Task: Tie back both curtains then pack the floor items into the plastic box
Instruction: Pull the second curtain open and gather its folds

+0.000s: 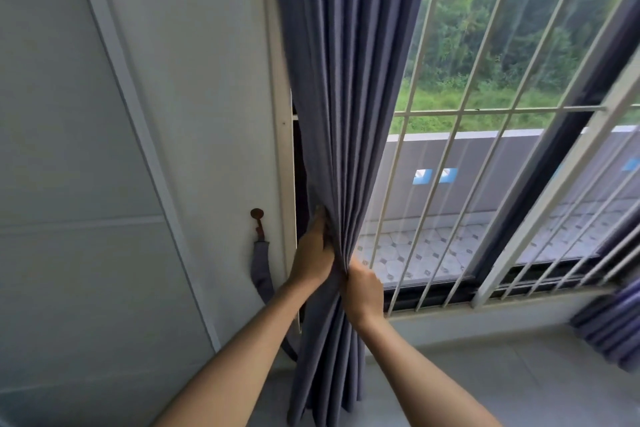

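Both bare forearms reach up and forward. Left hand [311, 253] and right hand [363, 291] sit close together, fingers curled, each grip pinching fabric folds.

We see the second curtain [613, 326] only as a bunch cut off at the right edge. The left hand [311, 255] has its fingertips buried in the near curtain [341, 114], whose folds hide the tieback strap's [262, 267] lower end.

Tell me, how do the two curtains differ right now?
The left curtain hangs in full view, bunched into folds, with the left hand and right hand squeezing it together. The right curtain shows only at the picture's edge, and no hand touches it. The left curtain hangs beside a wall hook with a tie-back; none shows by the right one. Both are the same blue-grey cloth.
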Demonstrator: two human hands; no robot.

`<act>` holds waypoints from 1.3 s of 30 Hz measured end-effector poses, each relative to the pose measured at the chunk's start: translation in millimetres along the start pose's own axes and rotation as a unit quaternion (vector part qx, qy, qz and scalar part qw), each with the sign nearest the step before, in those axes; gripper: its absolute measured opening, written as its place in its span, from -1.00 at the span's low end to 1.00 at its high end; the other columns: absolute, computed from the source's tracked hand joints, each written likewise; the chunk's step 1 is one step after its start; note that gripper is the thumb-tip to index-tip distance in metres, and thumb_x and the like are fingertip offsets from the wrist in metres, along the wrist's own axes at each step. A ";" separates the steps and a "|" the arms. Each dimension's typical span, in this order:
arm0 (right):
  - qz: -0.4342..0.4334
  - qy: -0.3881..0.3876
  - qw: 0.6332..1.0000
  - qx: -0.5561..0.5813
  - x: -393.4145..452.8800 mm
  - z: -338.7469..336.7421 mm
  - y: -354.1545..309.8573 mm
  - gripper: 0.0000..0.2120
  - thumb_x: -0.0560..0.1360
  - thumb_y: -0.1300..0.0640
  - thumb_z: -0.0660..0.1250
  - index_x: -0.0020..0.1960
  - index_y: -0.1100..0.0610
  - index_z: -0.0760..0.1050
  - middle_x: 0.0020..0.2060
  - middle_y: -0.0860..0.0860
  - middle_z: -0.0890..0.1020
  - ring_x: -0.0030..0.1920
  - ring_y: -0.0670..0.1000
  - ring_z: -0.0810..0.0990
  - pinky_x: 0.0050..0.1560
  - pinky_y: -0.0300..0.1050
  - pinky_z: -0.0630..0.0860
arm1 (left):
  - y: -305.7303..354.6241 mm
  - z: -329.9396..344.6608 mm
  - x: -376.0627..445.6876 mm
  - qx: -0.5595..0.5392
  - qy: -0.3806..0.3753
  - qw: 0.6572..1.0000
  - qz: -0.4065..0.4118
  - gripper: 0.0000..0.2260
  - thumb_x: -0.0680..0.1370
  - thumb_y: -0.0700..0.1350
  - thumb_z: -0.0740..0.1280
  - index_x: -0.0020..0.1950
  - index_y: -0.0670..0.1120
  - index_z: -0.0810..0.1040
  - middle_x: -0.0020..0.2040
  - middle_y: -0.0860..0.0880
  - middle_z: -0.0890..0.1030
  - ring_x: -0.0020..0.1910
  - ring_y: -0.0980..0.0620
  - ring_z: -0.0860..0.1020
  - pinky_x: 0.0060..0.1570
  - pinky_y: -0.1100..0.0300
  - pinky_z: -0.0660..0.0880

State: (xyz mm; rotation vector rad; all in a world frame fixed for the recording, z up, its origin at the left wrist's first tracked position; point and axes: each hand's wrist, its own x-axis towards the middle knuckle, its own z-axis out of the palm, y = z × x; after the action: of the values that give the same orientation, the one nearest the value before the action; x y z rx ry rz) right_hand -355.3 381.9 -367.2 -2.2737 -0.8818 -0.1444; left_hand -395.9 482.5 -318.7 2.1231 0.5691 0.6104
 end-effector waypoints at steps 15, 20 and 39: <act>0.018 -0.034 0.999 -0.031 5.7 -20.8 65.4 -0.82 0.52 0.32 0.16 0.03 0.17 0.49 -0.17 0.15 0.63 -0.18 0.29 0.57 -0.31 -0.08 0.26 | -8.9 25.7 54.6 -0.126 0.065 0.987 -0.081 -0.40 0.52 -0.18 0.39 0.51 -0.14 0.22 0.36 -0.08 0.45 -0.08 0.00 0.63 -0.13 0.32 0.53; 0.009 -0.046 0.999 -0.018 9.0 -16.2 72.8 -0.73 0.47 0.36 0.15 0.09 0.14 0.45 -0.24 0.11 0.60 -0.25 0.27 0.53 -0.36 -0.06 0.29 | -11.9 12.6 80.9 -0.173 -0.067 0.978 -0.093 -0.41 0.44 -0.39 0.39 0.43 -0.10 0.35 0.19 0.07 0.57 -0.18 -0.08 0.65 -0.20 0.32 0.56; -0.049 -0.087 0.992 0.075 -3.5 -18.2 74.2 -0.72 0.47 0.39 0.14 0.10 0.18 0.49 -0.09 0.08 0.63 -0.12 0.16 0.56 -0.25 -0.19 0.28 | -29.7 -2.6 121.6 -0.228 -0.370 0.878 -0.197 -0.62 0.49 -0.34 0.35 0.30 -0.20 0.45 0.15 -0.24 0.55 0.13 -0.15 0.51 0.21 -0.04 0.38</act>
State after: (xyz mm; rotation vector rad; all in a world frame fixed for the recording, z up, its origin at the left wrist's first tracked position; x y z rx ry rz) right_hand -308.8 328.7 -396.2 -2.1267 -1.0597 0.0748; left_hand -308.1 571.6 -314.4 1.5495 0.3487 -0.2910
